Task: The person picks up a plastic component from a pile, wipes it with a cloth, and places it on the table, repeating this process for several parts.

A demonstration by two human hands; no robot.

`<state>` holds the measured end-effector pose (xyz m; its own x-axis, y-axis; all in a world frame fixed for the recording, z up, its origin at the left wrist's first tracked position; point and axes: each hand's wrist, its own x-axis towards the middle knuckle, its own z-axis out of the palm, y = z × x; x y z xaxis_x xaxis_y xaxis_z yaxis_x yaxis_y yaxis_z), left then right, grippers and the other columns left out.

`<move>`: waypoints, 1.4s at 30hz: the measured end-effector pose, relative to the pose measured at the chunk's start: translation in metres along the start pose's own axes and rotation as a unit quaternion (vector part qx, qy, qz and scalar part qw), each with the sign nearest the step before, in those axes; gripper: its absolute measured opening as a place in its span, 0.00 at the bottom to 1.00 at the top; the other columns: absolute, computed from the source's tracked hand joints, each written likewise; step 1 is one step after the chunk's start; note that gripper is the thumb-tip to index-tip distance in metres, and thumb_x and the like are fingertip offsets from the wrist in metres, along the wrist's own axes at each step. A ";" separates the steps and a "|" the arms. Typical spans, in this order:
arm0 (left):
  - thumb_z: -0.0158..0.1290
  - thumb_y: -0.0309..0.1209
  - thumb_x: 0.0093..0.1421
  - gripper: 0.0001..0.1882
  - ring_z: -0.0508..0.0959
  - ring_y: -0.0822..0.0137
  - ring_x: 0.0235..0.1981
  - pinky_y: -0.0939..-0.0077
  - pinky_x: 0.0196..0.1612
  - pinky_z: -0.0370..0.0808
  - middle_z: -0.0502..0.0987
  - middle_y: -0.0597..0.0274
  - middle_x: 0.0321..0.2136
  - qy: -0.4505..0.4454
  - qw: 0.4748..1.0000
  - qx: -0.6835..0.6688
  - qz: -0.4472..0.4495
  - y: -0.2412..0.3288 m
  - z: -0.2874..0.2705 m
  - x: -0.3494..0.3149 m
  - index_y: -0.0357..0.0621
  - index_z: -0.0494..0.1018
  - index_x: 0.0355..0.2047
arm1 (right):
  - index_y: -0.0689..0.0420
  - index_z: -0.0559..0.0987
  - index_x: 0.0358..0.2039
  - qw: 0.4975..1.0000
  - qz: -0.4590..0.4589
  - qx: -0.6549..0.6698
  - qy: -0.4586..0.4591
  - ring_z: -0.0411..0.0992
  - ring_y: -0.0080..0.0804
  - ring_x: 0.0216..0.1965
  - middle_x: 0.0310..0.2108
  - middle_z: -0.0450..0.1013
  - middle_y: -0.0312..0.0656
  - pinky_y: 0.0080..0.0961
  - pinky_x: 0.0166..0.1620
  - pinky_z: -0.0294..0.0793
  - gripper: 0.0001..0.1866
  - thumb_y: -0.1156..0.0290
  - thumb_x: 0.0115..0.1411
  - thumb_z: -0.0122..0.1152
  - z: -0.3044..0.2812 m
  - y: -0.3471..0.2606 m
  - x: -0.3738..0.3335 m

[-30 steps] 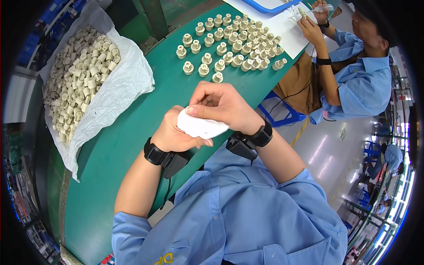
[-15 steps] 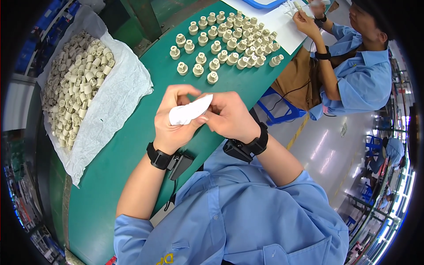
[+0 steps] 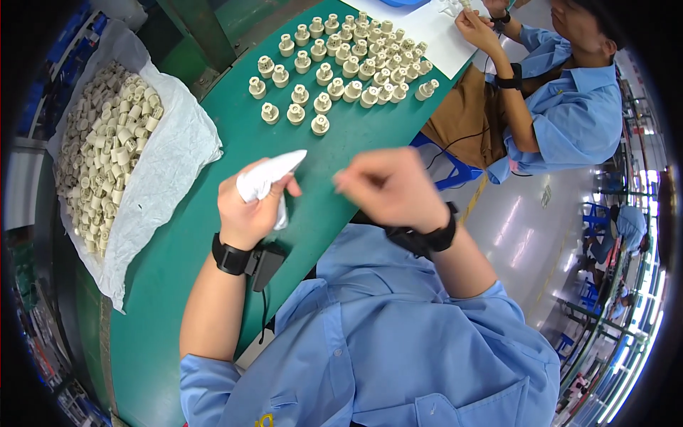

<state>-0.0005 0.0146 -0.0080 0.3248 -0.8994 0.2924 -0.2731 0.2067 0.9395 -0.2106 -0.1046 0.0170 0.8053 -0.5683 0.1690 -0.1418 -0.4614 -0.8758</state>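
Observation:
My left hand (image 3: pixel 245 211) is closed round a white cloth (image 3: pixel 267 176) above the green table. One pointed end of the cloth sticks out past the fingers, and a loose tail hangs below the thumb. To its right, apart from the cloth, is my right hand (image 3: pixel 395 188), smeared by motion. Its fingers look curled toward the thumb, but whether anything lies between them I cannot make out. Beyond both hands stand several rows of cream plastic fittings (image 3: pixel 320 125), upright on the tabletop, each with a wide round base and a narrower top.
On the left, a white plastic sheet (image 3: pixel 181 135) holds a heap of loose cream plastic parts (image 3: pixel 114 149). The green table (image 3: pixel 171 285) runs diagonally. A co-worker (image 3: pixel 562 121) in a blue shirt sits at the far right by a white sheet (image 3: pixel 445 43). A blue stool (image 3: pixel 455 171) stands below.
My right hand has pulled away to the right from the cloth. My left hand, with the cloth, has moved left and slightly down. The whole view has shifted a little.

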 end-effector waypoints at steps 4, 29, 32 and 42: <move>0.59 0.24 0.62 0.08 0.78 0.74 0.21 0.81 0.25 0.72 0.81 0.60 0.23 -0.101 0.994 0.006 -0.036 -0.010 -0.007 0.007 0.33 0.80 0.41 | 0.60 0.76 0.36 0.956 0.137 0.117 0.234 0.70 0.19 0.15 0.17 0.72 0.34 0.14 0.18 0.65 0.10 0.66 0.67 0.58 -0.068 0.005 -0.003; 0.61 0.34 0.62 0.12 0.81 0.66 0.27 0.74 0.31 0.76 0.84 0.59 0.30 -0.220 0.974 0.049 -0.021 -0.007 -0.003 0.008 0.46 0.82 0.45 | 0.65 0.64 0.57 0.873 0.395 0.255 0.130 0.82 0.37 0.35 0.37 0.80 0.54 0.28 0.39 0.85 0.36 0.46 0.65 0.59 -0.134 0.075 0.037; 0.61 0.34 0.62 0.12 0.82 0.65 0.27 0.73 0.32 0.76 0.84 0.58 0.30 -0.226 0.972 0.059 -0.027 -0.010 -0.003 0.006 0.47 0.82 0.45 | 0.69 0.63 0.56 0.878 0.393 0.244 0.121 0.82 0.37 0.36 0.37 0.80 0.55 0.27 0.39 0.85 0.37 0.47 0.65 0.60 -0.136 0.073 0.037; 0.61 0.28 0.61 0.10 0.82 0.67 0.31 0.74 0.36 0.77 0.84 0.57 0.33 -0.254 0.964 0.072 -0.031 -0.005 -0.006 0.014 0.38 0.82 0.42 | 0.74 0.61 0.56 0.894 0.380 0.212 0.111 0.82 0.37 0.36 0.38 0.79 0.57 0.27 0.41 0.86 0.39 0.49 0.65 0.61 -0.135 0.074 0.042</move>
<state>0.0107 0.0034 -0.0080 -0.1299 -0.9886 0.0766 -0.4011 0.1231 0.9077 -0.2651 -0.2544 0.0200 0.4282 -0.7513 -0.5023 -0.3298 0.3876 -0.8608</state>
